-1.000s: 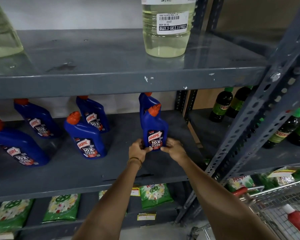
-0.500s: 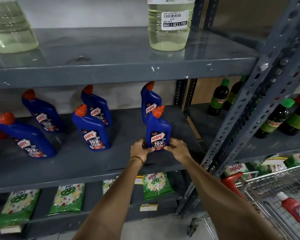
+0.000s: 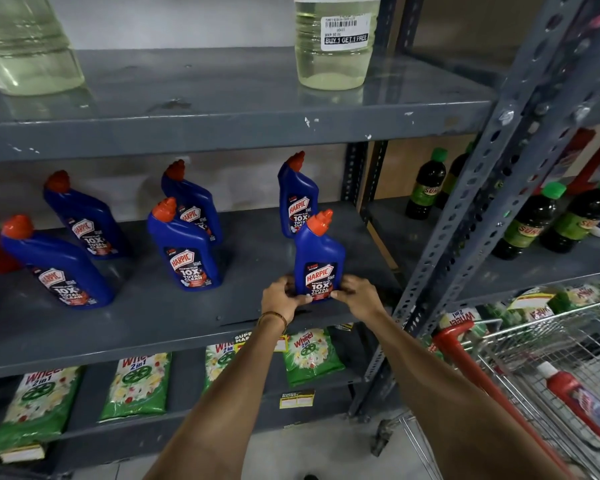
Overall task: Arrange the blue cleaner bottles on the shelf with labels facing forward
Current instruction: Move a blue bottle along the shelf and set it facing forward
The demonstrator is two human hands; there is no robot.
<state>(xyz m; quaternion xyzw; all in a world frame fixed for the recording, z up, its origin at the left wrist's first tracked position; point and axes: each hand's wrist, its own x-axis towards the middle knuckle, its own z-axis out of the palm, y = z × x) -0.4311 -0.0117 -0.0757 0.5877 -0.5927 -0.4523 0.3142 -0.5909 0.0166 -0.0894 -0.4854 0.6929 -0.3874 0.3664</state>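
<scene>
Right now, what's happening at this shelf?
A person is stocking a grey metal shelf. Both hands, left hand and right hand, grip the base of a blue plastic cleaner bottle with an orange cap, standing upright near the shelf's front edge, label facing forward. Five more matching blue bottles stand on the same shelf, labels also forward. A wire shopping cart sits at the right.
</scene>
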